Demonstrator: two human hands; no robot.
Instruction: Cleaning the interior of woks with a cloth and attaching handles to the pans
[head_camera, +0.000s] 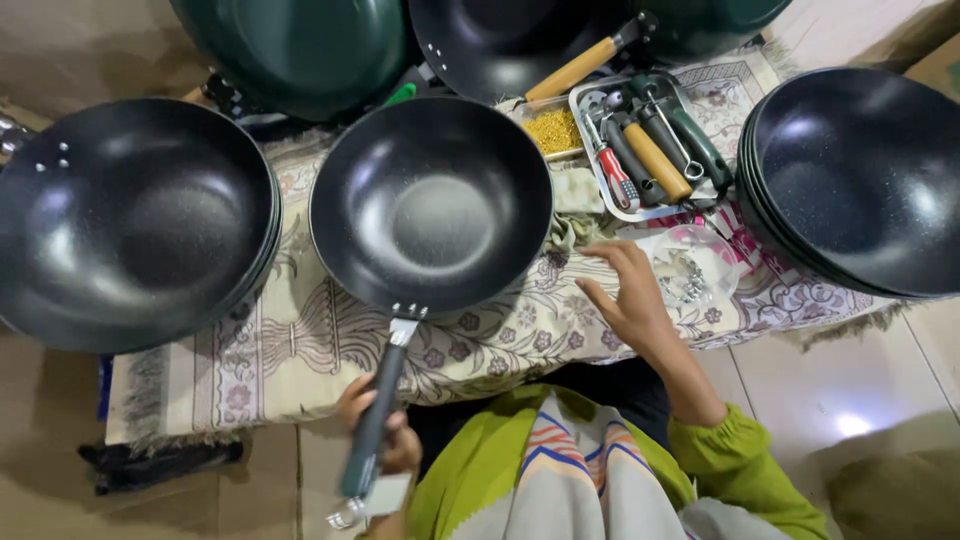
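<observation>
Black wok (430, 205): steadied flat on patterned cloth (300, 350).
Left hand (378, 425): clenched around wok's handle (375, 420).
Right hand (630, 295): released, fingers spread by clear screw bag (690, 265).
Tool tray (650, 140): far right.

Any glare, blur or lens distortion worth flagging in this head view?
Head view: soft glare patches on the centre wok and the stacked woks; a bright floor reflection lower right; wide-angle bending toward the edges; the right hand looks slightly soft, the left hand on the handle reasonably sharp.

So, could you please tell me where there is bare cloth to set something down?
Free: patterned cloth between the left pan stack and the middle pan, down to the near edge. Crowded: tool tray, plastic bag and right hand.
</observation>
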